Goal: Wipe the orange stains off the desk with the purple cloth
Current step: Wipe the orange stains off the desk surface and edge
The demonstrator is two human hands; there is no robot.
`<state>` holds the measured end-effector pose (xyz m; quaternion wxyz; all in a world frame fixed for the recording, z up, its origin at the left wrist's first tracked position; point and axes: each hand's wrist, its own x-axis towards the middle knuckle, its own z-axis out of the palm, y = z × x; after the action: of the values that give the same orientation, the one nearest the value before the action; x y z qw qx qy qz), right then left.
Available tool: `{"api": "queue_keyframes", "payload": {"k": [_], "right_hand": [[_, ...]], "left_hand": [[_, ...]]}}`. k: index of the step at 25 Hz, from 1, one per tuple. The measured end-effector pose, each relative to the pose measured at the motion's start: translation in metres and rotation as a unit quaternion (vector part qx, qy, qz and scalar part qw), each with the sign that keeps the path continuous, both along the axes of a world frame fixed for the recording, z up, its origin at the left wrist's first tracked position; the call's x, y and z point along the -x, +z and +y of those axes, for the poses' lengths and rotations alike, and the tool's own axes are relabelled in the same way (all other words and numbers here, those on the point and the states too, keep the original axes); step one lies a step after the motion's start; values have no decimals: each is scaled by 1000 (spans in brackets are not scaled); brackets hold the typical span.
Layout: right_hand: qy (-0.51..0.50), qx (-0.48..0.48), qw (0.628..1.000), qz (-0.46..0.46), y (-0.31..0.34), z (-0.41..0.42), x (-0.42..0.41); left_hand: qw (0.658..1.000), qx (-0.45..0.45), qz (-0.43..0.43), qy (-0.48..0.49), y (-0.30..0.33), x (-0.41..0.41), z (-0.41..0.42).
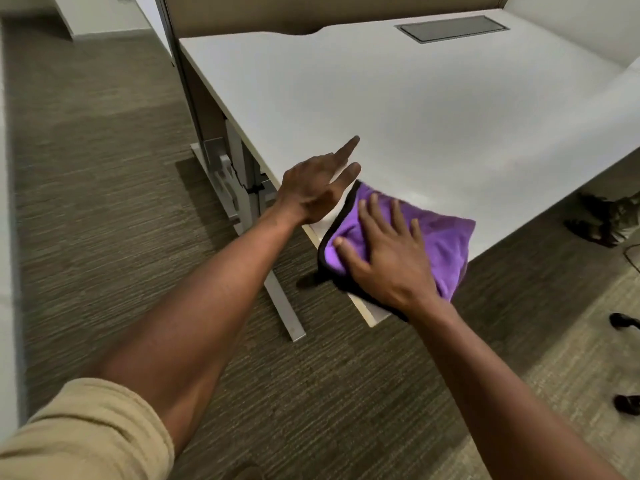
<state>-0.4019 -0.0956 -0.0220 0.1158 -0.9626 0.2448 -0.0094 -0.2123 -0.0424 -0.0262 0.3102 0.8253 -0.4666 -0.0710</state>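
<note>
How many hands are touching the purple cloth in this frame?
1. The right hand presses flat on the purple cloth at the desk corner; the left hand is beside it, fingers extended, apparently not touching.

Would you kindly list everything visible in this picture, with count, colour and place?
Flat white desk top: one, white, filling the upper right.
Soft purple cloth with black edging: one, purple, on the desk's near corner, partly over the edge.
Rectangular grey cable hatch: one, grey, set in the desk's far side.
Grey metal desk leg: one, grey, under the left edge.
Striped brown carpet: one, brown, the floor.
Left hand: one, fingers extended, beside the cloth.
Right hand: one, flat on the cloth.
</note>
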Motion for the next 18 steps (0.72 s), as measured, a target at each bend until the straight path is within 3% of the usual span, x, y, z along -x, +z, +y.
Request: {"api": "queue_keyframes", "payload": {"k": [2, 6, 11, 15, 18], "right_hand": [[45, 24, 998, 23, -4, 22, 16], [-10, 58, 997, 52, -7, 42, -15], [-47, 59, 996, 38, -10, 59, -42], [31, 20, 999, -9, -9, 51, 27], [6, -47, 998, -52, -3, 31, 55]], "left_hand": [[1000, 6, -3, -4, 0, -1, 0], [1000, 16, 8, 19, 0, -2, -1], [989, 73, 117, 54, 0, -7, 1], [994, 36, 88, 53, 3, 0, 1], [997, 19, 54, 44, 7, 4, 4]]}}
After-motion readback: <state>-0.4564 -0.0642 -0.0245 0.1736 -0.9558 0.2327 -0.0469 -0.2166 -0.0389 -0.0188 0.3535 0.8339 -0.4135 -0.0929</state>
